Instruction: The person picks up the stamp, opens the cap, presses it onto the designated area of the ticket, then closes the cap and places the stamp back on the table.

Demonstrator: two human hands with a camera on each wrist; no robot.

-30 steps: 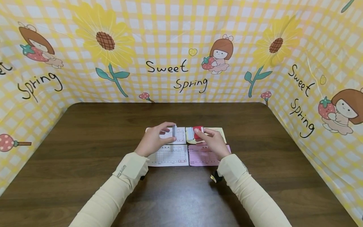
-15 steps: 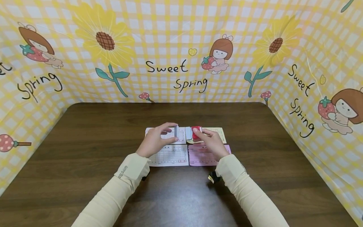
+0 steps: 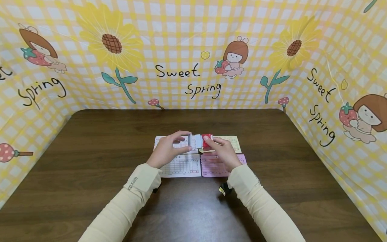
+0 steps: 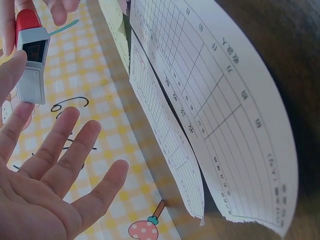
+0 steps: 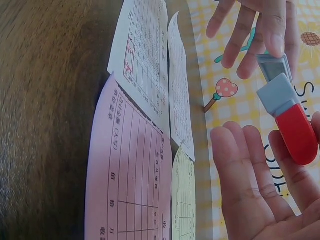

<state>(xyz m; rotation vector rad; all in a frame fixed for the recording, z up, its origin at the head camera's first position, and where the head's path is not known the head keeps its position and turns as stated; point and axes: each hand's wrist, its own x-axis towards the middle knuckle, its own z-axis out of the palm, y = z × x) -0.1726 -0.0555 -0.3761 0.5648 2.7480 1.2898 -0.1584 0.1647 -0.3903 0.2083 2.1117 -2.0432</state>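
Note:
My right hand (image 3: 223, 150) pinches the red handle of a stamp (image 3: 207, 140), whose pale grey-blue body points left. Facing it, my left hand (image 3: 165, 148) holds a shallow grey cap (image 3: 189, 139) between thumb and index finger, the other fingers spread. In the right wrist view the cap (image 5: 274, 64) and the stamp's body (image 5: 278, 95) meet or overlap, with the red end (image 5: 298, 135) at my right fingers. The left wrist view shows the cap (image 4: 31, 82) lined up with the stamp's body. Both things are held above the printed slips.
Four-cornered slips lie in two rows on the brown wooden table (image 3: 187, 208): a white form (image 3: 181, 166), a pink one (image 3: 213, 164), a yellow one (image 3: 232, 143) and another white one (image 5: 180, 90). A yellow checked cloth (image 3: 178, 37) stands behind and at both sides.
My right hand has brought the stamp leftward, while my left hand has shifted slightly right with the cap. The gap between stamp and cap has narrowed. The slips stay put.

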